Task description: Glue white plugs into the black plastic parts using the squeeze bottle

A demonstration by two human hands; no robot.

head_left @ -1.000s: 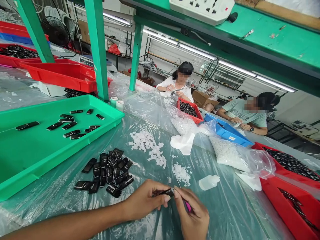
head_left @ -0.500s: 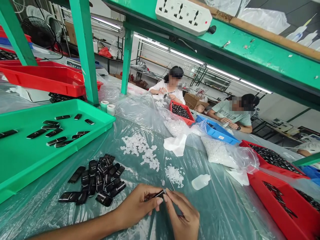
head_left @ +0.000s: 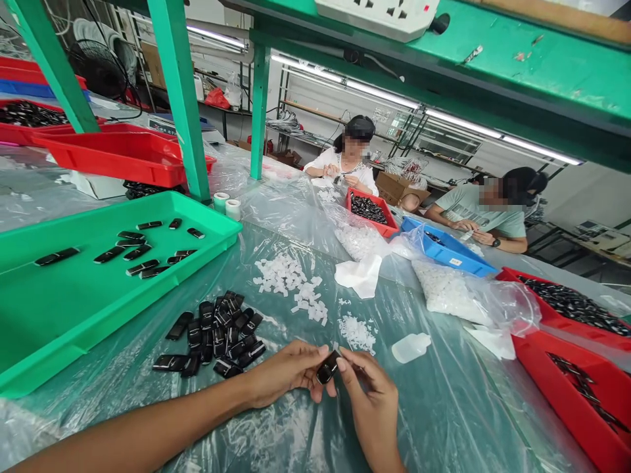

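piece tight in left hand and right hand; black pile, white bits, bottle nearby

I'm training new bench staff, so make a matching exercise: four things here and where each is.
1. Single glossy black part
2. Large green plastic tray
3. Translucent white plastic bottle
4. White plastic power strip

A. Against green-painted overhead beam
B. Held between left hand and right hand
C. Right of small white chips
D. At left, holding scattered black pieces

Pairs: 1-B, 2-D, 3-C, 4-A
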